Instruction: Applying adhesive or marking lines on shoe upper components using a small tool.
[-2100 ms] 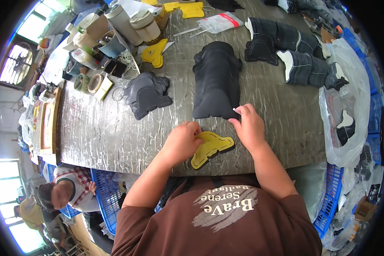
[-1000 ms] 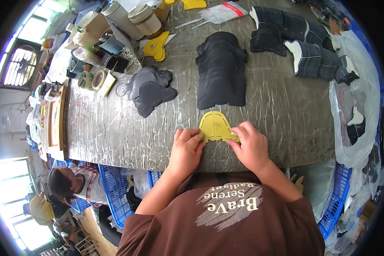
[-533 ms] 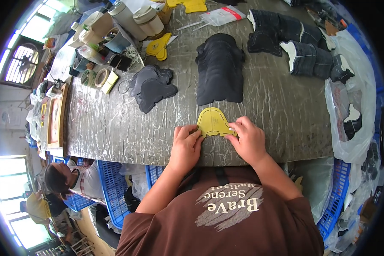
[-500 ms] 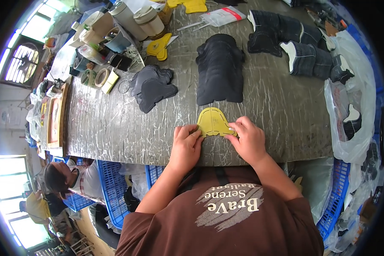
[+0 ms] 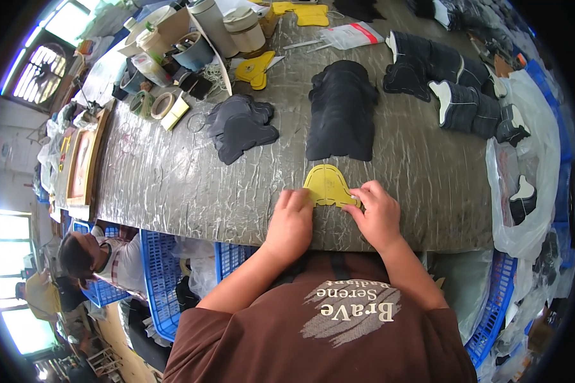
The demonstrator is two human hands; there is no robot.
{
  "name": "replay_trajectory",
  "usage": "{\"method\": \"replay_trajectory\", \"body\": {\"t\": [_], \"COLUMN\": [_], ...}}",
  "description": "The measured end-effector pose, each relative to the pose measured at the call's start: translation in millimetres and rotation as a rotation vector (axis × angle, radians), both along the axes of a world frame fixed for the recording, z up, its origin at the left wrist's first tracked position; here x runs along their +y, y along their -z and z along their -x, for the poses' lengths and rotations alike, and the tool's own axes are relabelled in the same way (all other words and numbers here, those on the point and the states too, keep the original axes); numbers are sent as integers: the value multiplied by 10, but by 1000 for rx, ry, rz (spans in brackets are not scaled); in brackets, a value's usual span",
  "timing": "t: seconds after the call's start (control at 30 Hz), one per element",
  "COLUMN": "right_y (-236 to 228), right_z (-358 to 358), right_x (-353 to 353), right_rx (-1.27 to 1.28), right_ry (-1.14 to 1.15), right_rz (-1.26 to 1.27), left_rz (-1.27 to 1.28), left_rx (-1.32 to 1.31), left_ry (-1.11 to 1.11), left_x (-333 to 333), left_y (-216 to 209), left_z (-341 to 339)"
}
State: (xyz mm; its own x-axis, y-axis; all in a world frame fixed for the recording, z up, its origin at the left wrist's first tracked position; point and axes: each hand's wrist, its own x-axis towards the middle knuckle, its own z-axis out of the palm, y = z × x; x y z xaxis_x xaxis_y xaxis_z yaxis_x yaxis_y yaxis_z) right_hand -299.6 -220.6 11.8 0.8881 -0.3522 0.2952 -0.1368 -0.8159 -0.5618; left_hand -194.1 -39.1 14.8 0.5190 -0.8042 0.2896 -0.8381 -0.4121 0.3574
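Observation:
A yellow bell-shaped template (image 5: 326,183) with dashed slots along its border lies on the table in front of me. My left hand (image 5: 292,220) is closed at its lower left corner, the back of the hand upward and the thumb mostly hidden. At the lower right corner, my right hand (image 5: 379,214) pinches the template between thumb and fingers; a small pale spot shows there, too small to name. Just beyond the template's rounded top sits a long overlapping stack of black cut pieces (image 5: 342,112). To its left is a smaller loose pile of black pieces (image 5: 241,127).
Bundled dark pieces with white edges (image 5: 469,105) lie at the right beside a clear plastic bag (image 5: 527,220). Tape rolls (image 5: 162,105), cups and a tool pot (image 5: 193,52) crowd the back left. Blue crates (image 5: 161,281) stand below the table edge, near another person (image 5: 102,258).
The whole view has shifted slightly. My left hand has turned more palm-down, its fingers straighter and closer together at the template's edge. My right hand keeps its pinch at the other corner.

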Motion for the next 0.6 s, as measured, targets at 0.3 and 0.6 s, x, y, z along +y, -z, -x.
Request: {"method": "replay_trajectory", "body": {"t": [0.3, 0.6], "right_y": [-60, -426], "right_z": [-12, -495], "right_x": [-1, -27], "right_rx": [15, -239], "right_ry": [8, -171], "right_rz": [-43, -235], "left_rz": [-360, -428], "left_rx": [-314, -237], "left_ry": [131, 175], "left_x": [-210, -241], "left_y": [-23, -127], "left_z": [279, 281]}}
